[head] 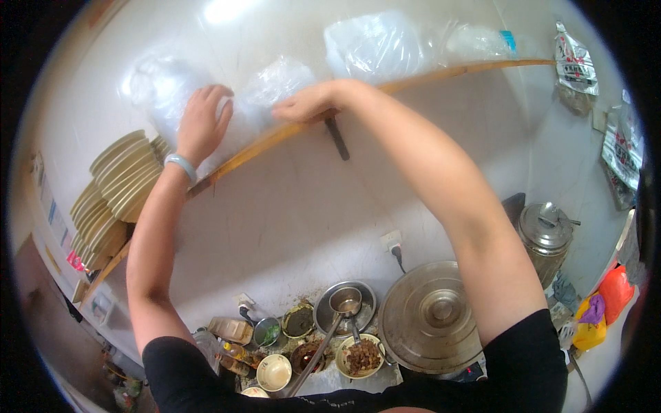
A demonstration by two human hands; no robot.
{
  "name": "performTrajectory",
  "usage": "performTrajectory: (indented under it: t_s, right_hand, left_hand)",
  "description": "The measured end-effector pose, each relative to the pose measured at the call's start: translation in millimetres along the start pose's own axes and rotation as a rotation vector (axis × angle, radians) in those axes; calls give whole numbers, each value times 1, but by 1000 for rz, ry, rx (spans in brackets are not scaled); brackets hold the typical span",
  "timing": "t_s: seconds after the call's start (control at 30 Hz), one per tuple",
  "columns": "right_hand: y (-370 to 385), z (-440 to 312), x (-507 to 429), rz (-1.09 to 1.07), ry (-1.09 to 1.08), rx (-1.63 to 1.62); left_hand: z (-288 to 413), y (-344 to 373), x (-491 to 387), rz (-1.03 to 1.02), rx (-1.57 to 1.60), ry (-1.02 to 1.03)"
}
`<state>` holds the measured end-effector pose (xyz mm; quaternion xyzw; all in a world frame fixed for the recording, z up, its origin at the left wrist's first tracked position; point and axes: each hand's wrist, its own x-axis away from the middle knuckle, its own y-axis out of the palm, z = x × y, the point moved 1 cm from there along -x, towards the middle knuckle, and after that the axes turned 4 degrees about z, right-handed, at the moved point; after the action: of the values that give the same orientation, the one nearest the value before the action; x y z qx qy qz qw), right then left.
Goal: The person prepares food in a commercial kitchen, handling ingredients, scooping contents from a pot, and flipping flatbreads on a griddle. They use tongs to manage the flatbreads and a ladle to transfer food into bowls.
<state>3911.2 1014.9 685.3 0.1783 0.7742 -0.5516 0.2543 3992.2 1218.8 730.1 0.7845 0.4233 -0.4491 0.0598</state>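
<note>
Both of my arms reach up to a wooden wall shelf holding clear plastic bags. My left hand, with a pale bangle at the wrist, is against a large bulging plastic bag. Its fingers curl, and a firm hold cannot be made out. At the shelf's front edge is my right hand, bent at the wrist, its fingertips pointing left. It is nearest to a smaller crumpled plastic bag; whether it pinches any plastic is hidden and blurred.
Stacked plates or bowls stand left of my left arm. Farther right on the shelf lies another plastic bag. Below are a large lidded pot, a ladle on a metal basin, a bowl of brown food and a wall socket.
</note>
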Motion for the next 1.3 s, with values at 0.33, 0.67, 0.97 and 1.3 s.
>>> performTrajectory:
  t_s: [0.33,0.67,0.97,1.3]
  right_hand:
    - [7,34,85,1072,-451,466]
    - [8,49,96,1082,-504,333]
    - [16,54,88,1252,-560,271]
    - [16,52,88,1287,-541,317]
  left_hand:
    - [55,125,-176,12,155,94]
    - [61,180,-203,-114,23,-10]
    - [47,199,-206,-52,-307,221]
    - [48,187,-215,114,-10,-231]
